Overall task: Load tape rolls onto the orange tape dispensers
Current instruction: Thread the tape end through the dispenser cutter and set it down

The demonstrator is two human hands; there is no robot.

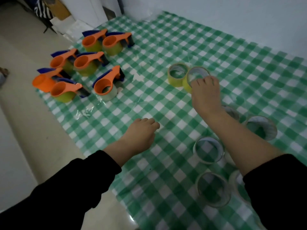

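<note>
R hand [205, 93] has fingers closed over the rim of a yellow tape roll [191, 80] on the green checked cloth [232, 63]; 2nd yellow roll [177, 76] touching it on the far-left side; L hand [141, 133] loosely curled, holding nothing, resting on cloth well apart nearer the person; orange tape dispensers [79, 63] grouped far left of grip; clear rolls [208, 150] near R forearm.

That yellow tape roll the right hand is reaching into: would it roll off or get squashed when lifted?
The yellow tape roll looks tilted onto its edge under the right hand, so it might roll if let go. Its thick wound band probably keeps it stiff. Being a hollow ring, it is likely light, and fingers hooked inside should hold it.
</note>
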